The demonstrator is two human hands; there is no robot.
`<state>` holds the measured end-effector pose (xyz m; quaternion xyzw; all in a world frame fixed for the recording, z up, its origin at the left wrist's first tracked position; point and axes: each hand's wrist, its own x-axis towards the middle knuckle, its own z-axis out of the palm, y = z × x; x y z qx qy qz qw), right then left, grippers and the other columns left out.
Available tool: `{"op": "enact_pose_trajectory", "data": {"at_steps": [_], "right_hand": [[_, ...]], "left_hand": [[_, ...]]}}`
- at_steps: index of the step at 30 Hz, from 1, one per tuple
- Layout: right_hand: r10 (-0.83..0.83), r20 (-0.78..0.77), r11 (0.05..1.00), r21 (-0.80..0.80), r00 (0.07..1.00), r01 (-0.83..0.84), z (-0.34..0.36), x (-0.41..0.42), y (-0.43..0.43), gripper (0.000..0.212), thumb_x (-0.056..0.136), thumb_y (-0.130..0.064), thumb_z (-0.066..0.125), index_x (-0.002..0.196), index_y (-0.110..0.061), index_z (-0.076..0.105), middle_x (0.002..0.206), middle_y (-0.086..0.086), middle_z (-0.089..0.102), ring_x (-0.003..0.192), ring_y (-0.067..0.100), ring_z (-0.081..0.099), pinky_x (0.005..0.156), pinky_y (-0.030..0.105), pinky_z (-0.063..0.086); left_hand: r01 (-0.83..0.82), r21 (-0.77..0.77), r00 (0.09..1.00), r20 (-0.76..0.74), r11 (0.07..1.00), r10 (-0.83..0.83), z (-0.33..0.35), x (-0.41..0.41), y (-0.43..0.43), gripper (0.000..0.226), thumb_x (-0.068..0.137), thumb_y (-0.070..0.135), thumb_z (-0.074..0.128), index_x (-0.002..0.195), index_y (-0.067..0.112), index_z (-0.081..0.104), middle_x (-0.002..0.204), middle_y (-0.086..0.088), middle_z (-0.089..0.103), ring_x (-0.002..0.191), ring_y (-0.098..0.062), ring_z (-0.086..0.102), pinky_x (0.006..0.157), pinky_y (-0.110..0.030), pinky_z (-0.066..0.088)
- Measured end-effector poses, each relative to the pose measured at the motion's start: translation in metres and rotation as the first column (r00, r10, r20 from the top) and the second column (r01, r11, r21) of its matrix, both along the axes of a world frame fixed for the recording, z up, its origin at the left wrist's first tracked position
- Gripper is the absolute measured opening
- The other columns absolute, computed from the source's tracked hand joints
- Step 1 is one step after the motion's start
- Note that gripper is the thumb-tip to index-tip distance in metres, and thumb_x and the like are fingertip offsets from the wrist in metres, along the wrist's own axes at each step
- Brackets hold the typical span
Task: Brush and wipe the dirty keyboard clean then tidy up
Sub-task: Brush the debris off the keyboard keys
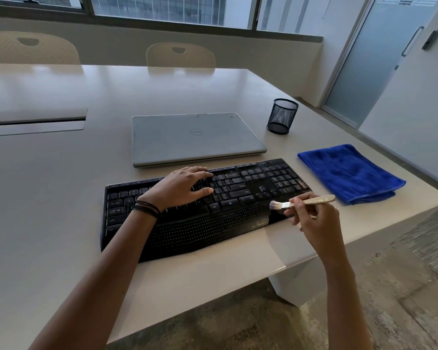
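Note:
A black keyboard with a wide palm rest lies near the table's front edge. My left hand rests flat on the middle keys, fingers spread and straight. My right hand grips a small wooden-handled brush over the keyboard's right front corner, with the pale bristles pointing left and touching the palm rest. Light specks of dirt show on the number pad keys at the right end. A folded blue cloth lies on the table just right of the keyboard.
A closed grey laptop sits right behind the keyboard. A black mesh pen cup stands behind the cloth. The white table ends close to the cloth on the right. Two chairs stand at the far side.

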<state>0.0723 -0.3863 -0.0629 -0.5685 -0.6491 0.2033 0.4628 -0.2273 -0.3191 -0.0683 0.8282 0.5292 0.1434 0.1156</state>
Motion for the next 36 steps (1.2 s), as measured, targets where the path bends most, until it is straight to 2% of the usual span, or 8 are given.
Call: {"op": "enact_pose_trajectory", "data": {"at_steps": [3, 6, 11, 16, 21, 25, 32, 36], "right_hand": [[-0.197, 0.139, 0.980, 0.053, 0.971, 0.191, 0.000, 0.007, 0.000, 0.012, 0.092, -0.015, 0.053, 0.090, -0.009, 0.063, 0.069, -0.001, 0.065, 0.060, 0.010, 0.062, 0.062, 0.025, 0.052], [-0.256, 0.168, 0.964, 0.114, 0.952, 0.240, 0.001, 0.016, 0.000, 0.014, 0.092, -0.016, 0.053, 0.092, -0.006, 0.064, 0.070, 0.002, 0.066, 0.060, 0.010, 0.060, 0.058, 0.016, 0.045], [-0.120, -0.017, 0.975, 0.186, 0.993, 0.121, 0.005, 0.022, 0.009, 0.006, 0.090, -0.018, 0.056, 0.092, -0.017, 0.062, 0.072, -0.003, 0.066, 0.073, 0.007, 0.065, 0.057, 0.021, 0.055], [-0.011, -0.122, 0.983, 0.180, 0.992, 0.033, 0.012, 0.015, 0.032, 0.010, 0.089, -0.014, 0.058, 0.098, -0.014, 0.064, 0.075, -0.007, 0.066, 0.066, 0.004, 0.066, 0.050, 0.015, 0.052], [0.082, -0.048, 0.989, 0.130, 0.995, -0.076, 0.015, 0.003, 0.063, 0.012, 0.088, -0.023, 0.058, 0.099, -0.019, 0.062, 0.077, 0.001, 0.070, 0.064, 0.005, 0.066, 0.049, 0.016, 0.052], [0.266, 0.052, 0.962, 0.053, 0.963, -0.268, 0.016, -0.023, 0.077, 0.011, 0.089, -0.020, 0.060, 0.098, -0.022, 0.065, 0.079, -0.010, 0.068, 0.066, 0.006, 0.065, 0.052, 0.019, 0.053], [0.224, 0.263, 0.964, 0.082, 0.939, -0.253, 0.017, -0.026, 0.086, 0.017, 0.090, -0.024, 0.058, 0.082, -0.012, 0.067, 0.065, -0.002, 0.068, 0.059, 0.007, 0.064, 0.060, 0.032, 0.054], [0.221, 0.200, 0.962, 0.114, 0.955, -0.247, 0.028, -0.021, 0.090, 0.017, 0.089, -0.026, 0.059, 0.082, -0.013, 0.067, 0.066, -0.004, 0.069, 0.057, 0.004, 0.063, 0.060, 0.029, 0.054]], "left_hand": [[-0.001, 0.003, 1.000, -0.015, 1.000, 0.001, 0.000, 0.002, 0.000, 0.055, 0.091, 0.050, 0.047, 0.139, 0.024, 0.042, 0.147, 0.000, 0.038, 0.133, -0.016, 0.038, 0.111, -0.035, 0.031], [-0.005, 0.000, 1.000, -0.017, 1.000, 0.005, 0.002, 0.003, -0.001, 0.055, 0.091, 0.051, 0.046, 0.139, 0.024, 0.042, 0.147, 0.000, 0.038, 0.133, -0.015, 0.038, 0.111, -0.035, 0.031], [-0.002, -0.005, 0.998, -0.063, 1.000, 0.002, 0.008, 0.013, 0.001, 0.058, 0.091, 0.053, 0.045, 0.142, 0.025, 0.038, 0.147, 0.002, 0.038, 0.133, -0.015, 0.037, 0.110, -0.031, 0.030], [-0.022, 0.000, 1.000, -0.021, 1.000, 0.022, 0.013, 0.027, 0.008, 0.060, 0.091, 0.053, 0.045, 0.142, 0.024, 0.037, 0.146, 0.001, 0.040, 0.132, -0.014, 0.040, 0.109, -0.031, 0.032], [-0.039, -0.033, 0.999, -0.005, 0.999, 0.039, 0.019, 0.045, 0.016, 0.057, 0.092, 0.050, 0.046, 0.141, 0.023, 0.039, 0.145, 0.003, 0.041, 0.130, -0.014, 0.041, 0.107, -0.031, 0.033], [-0.051, -0.096, 0.999, 0.012, 0.994, 0.052, 0.019, 0.055, 0.027, 0.057, 0.091, 0.052, 0.046, 0.140, 0.023, 0.041, 0.143, 0.003, 0.044, 0.128, -0.015, 0.044, 0.105, -0.034, 0.037], [-0.101, -0.117, 0.995, -0.004, 0.988, 0.101, 0.017, 0.064, 0.034, 0.059, 0.092, 0.051, 0.044, 0.143, 0.023, 0.036, 0.146, 0.003, 0.040, 0.131, -0.014, 0.040, 0.106, -0.030, 0.034], [-0.118, -0.074, 0.993, -0.032, 0.990, 0.116, 0.011, 0.065, 0.032, 0.060, 0.093, 0.053, 0.040, 0.144, 0.021, 0.033, 0.146, 0.000, 0.040, 0.131, -0.017, 0.040, 0.106, -0.032, 0.035]]}}
